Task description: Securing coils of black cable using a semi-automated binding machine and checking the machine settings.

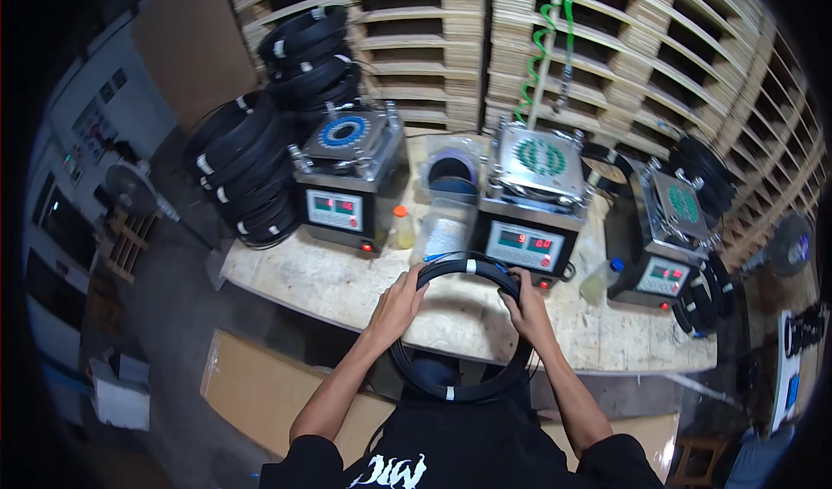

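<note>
A large coil of black cable point(485, 390), bound with white tape at its top and bottom, is held between my two hands, over the front edge of the wooden table. My left hand point(398, 303) is wrapped round the coil's upper left side, and my right hand point(527, 309) grips its upper right side. Just beyond the coil stands a black machine point(529, 244) with a red-digit display and a metal plate with a green ring on top. A blue item near the coil's top is partly hidden.
On the wooden table point(347, 300) stand another machine point(340, 216) at left and one point(659, 268) at right. An orange-capped bottle point(403, 227) and a blue-capped bottle point(600, 283) stand between them. Stacked black coils point(247, 164) rise at left. Wooden pallets point(416, 34) line the back.
</note>
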A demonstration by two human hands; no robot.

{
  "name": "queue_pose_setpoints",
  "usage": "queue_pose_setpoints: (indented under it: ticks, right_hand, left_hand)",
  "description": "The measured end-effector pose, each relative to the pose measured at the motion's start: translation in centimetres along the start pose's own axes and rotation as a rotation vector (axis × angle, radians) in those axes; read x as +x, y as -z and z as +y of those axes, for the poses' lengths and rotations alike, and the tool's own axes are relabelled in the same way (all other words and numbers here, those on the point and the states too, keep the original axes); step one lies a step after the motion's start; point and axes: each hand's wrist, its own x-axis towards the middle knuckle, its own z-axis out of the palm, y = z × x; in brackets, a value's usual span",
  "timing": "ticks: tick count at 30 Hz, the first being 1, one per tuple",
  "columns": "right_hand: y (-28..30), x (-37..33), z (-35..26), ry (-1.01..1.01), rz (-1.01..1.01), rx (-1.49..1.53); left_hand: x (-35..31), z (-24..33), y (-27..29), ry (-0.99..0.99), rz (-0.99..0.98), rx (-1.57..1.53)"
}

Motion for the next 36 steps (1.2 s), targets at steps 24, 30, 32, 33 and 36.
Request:
queue_pose_setpoints:
  ticks: [24,30,32,33,36]
  right_hand:
    - [-17.2,31.2,-19.7,0.201,0.124,0.002]
    - [-18.5,31.0,-17.3,0.097,0.225,0.052]
    - [-18.6,30.5,-17.4,0.053,0.213,0.013]
    - [-18.8,30.3,-17.0,0.014,0.214,0.020]
    - [-19.2,30.2,-15.9,0.029,0.261,-0.003]
  left_hand:
    - [21.4,-18.3,28.4,-0.183,0.241,-0.092]
    - [23.5,-20.1,28.3,-0.136,0.022,-0.189]
    - [24.1,-21.0,28.4,-0.129,-0.067,-0.221]
    - [24.1,-21.5,28.3,-0.105,-0.137,-0.249]
    - [24.5,-23.4,27.6,-0.137,-0.152,-0.395]
